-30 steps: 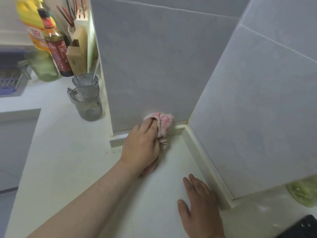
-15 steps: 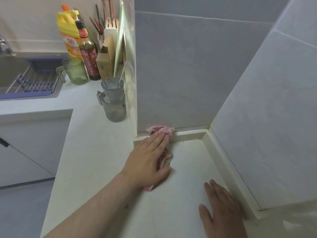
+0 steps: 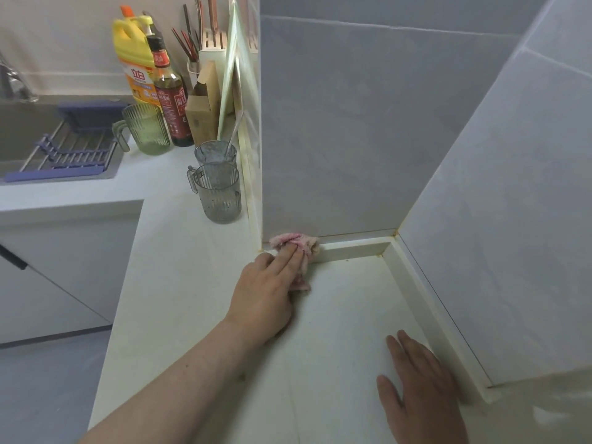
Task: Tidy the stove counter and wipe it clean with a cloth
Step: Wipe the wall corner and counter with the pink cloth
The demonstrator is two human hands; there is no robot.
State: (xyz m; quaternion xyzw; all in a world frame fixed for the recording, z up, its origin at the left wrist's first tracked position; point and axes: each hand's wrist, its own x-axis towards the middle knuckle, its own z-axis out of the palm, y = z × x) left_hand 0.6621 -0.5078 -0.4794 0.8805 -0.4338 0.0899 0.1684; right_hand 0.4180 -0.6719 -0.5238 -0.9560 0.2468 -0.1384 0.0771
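Note:
A crumpled pink cloth (image 3: pixel 301 241) lies on the low white ledge (image 3: pixel 352 248) at the foot of the grey tiled wall, right at the wall's outer corner. My left hand (image 3: pixel 266 293) lies over the cloth with its fingers stretched out, pressing it against the ledge. A bit of cloth sticks out below the fingers onto the white counter (image 3: pixel 192 283). My right hand (image 3: pixel 419 389) rests flat on the counter near the side ledge, fingers straight, holding nothing.
Two clear ribbed jugs (image 3: pixel 219 197) stand just left of the wall corner. Behind them are a green mug (image 3: pixel 147 129), a dark sauce bottle (image 3: pixel 169 97), a yellow detergent bottle (image 3: pixel 131 59), a cardboard box (image 3: pixel 201 113) and a knife block (image 3: pixel 211 43). A sink with a purple rack (image 3: pixel 70 149) is at far left.
My left hand has slid the cloth left along the ledge to the wall's outer corner, and its fingers have flattened. My right hand stays flat on the counter. The view has swung left.

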